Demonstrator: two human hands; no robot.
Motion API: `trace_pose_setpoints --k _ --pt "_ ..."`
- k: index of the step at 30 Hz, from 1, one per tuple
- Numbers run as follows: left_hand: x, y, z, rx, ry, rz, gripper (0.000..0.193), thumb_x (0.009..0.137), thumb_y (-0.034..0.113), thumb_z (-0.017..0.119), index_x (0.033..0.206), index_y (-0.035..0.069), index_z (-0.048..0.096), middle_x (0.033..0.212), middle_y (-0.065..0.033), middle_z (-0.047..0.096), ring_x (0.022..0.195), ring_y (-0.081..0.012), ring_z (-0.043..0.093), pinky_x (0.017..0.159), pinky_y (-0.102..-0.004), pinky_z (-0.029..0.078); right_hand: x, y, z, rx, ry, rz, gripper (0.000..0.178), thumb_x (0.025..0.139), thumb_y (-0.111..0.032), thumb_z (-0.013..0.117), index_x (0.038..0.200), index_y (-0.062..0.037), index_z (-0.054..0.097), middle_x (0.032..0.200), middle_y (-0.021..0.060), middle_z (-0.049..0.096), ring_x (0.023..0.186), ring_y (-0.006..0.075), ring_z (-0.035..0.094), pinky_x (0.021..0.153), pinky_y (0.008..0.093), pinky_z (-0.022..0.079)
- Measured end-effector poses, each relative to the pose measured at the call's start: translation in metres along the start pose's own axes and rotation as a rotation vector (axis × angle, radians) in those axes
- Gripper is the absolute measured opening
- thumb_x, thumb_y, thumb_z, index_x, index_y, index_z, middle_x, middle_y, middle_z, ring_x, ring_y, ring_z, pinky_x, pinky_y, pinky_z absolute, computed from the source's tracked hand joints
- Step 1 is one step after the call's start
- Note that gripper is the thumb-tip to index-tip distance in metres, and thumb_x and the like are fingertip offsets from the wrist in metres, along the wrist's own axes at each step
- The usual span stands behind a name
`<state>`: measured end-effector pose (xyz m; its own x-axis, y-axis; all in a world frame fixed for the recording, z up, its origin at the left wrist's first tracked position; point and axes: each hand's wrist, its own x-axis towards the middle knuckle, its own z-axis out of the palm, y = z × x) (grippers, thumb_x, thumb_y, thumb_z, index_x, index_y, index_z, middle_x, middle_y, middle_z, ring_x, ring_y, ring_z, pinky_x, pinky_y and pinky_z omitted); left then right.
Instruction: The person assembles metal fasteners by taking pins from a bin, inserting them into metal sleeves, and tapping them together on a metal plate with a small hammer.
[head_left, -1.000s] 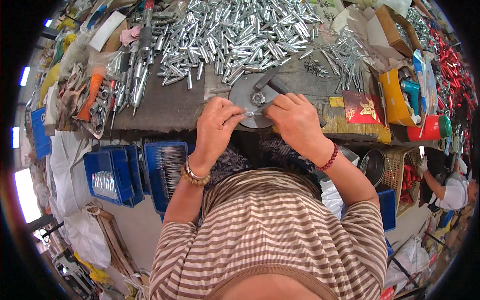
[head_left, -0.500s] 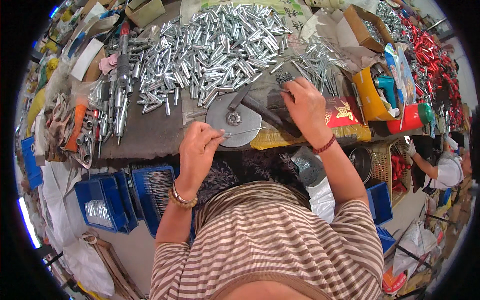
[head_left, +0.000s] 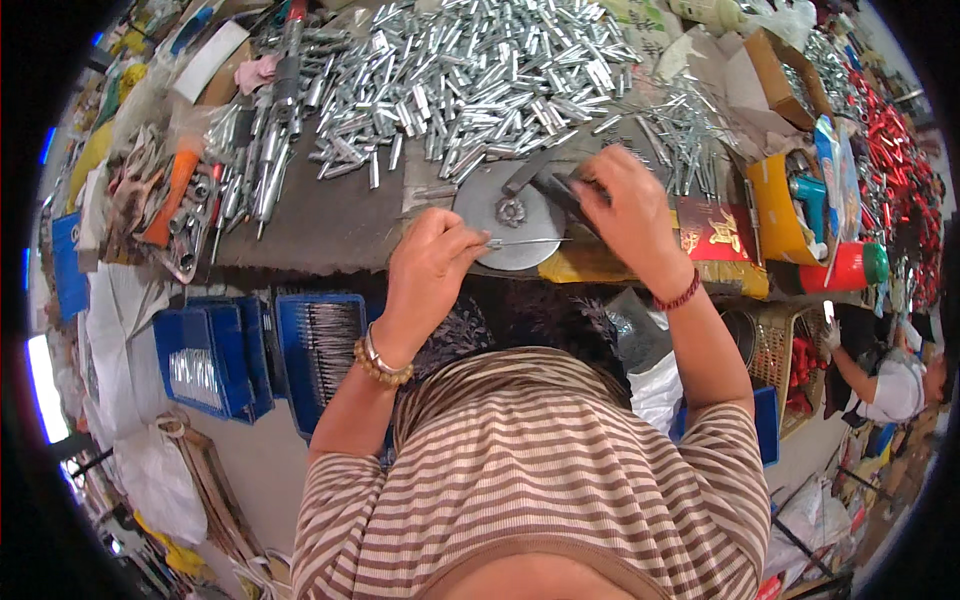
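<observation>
My left hand (head_left: 432, 262) pinches a thin metal rod (head_left: 532, 241), which points right across the near part of a round grey metal plate (head_left: 475, 212). A small clump of shiny metal pieces (head_left: 511, 210) sits on that plate. A hammer (head_left: 522, 176) lies with its head at the plate's far edge, its dark handle slanting toward my right hand (head_left: 635, 205). Over the handle, the right hand's fingers are pinched together; what they hold, if anything, is hidden. Beyond both hands spreads a big heap of short silver metal tubes (head_left: 480, 85).
Thin metal rods (head_left: 690, 130) lie loose at the right. A yellow holder (head_left: 780, 210) and a red and green container (head_left: 845, 268) stand farther right. Tools, including an orange-handled one (head_left: 172, 195), crowd the left. Blue bins (head_left: 205, 372) are below the bench. Another person (head_left: 890, 385) is at far right.
The whole view has shifted, putting the bench higher and farther right. My right hand has drawn nearer, toward the hammer handle. The left hand still holds the rod over the plate.
</observation>
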<state>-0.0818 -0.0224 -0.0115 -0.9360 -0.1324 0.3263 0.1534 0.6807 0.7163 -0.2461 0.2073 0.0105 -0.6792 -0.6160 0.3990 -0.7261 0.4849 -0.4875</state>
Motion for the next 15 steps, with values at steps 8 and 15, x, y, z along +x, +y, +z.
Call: trace_pose_setpoints --k 8,15 --pt "0.002 0.004 -0.003 0.093 0.003 -0.005 0.015 0.086 0.002 0.078 0.1 0.005 0.076 0.092 -0.008 0.061 0.086 -0.0256 0.062 0.076 -0.0352 0.051 -0.004 -0.059 0.022 0.12 -0.182 -0.229 0.013 0.087 -0.008 0.072 0.098 -0.0058 0.065 0.097 0.0102 0.059 0.096 0.032 0.062 0.084 0.0436 0.049" --pt "0.005 -0.003 -0.001 0.089 0.023 0.033 0.015 0.084 0.003 0.078 0.098 0.006 0.073 0.093 -0.0088 0.062 0.088 -0.0278 0.064 0.076 -0.0377 0.052 0.004 -0.059 0.024 0.063 -0.176 -0.326 0.01 0.086 -0.005 0.068 0.095 -0.0062 0.064 0.096 0.0098 0.057 0.093 0.0306 0.061 0.083 0.0427 0.048"
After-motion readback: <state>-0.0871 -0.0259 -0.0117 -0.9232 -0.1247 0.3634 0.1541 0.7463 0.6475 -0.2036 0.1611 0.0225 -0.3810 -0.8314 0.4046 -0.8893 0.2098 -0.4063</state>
